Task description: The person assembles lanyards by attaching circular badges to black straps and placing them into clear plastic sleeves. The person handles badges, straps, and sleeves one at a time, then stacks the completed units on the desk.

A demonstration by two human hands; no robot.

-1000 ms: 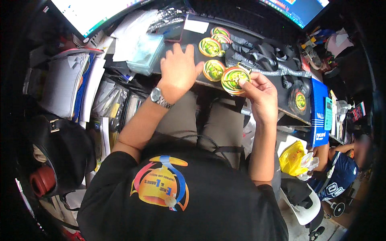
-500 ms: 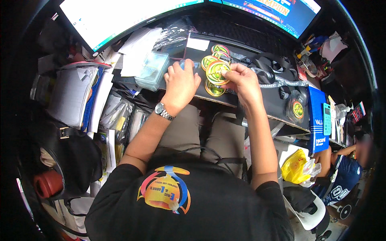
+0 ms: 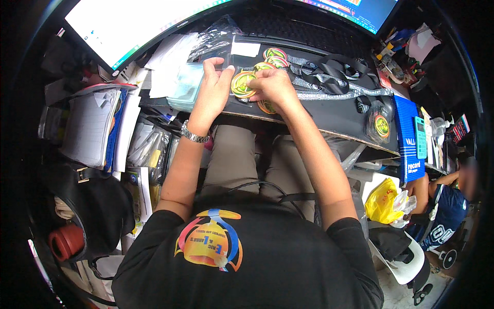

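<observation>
My right hand (image 3: 275, 88) pinches a round gold medal (image 3: 243, 84) with a red, green and white rim by its right edge. Just left of it, my left hand (image 3: 215, 87) has its thumb and fingers closed on what looks like a clear plastic pouch (image 3: 226, 57), whose outline is faint. Beside that hand lies a stack of clear plastic cases or pouches (image 3: 182, 90). More medals (image 3: 275, 53) rest behind and under my right hand, partly hidden. Their black printed lanyards (image 3: 329, 77) stretch to the right across the dark desk.
A wrapped medal (image 3: 381, 126) lies near the desk's right front edge, beside a blue record book (image 3: 409, 139) and a teal calculator (image 3: 420, 136). Two monitors and a keyboard (image 3: 303, 33) stand behind. Papers and folders (image 3: 92, 123) crowd the left. Another person (image 3: 445, 213) is at far right.
My right hand has carried the medal left, toward my left hand. The left hand has turned upright and shifted slightly left, with the clear plastic in its fingers. The view has shifted a little.
</observation>
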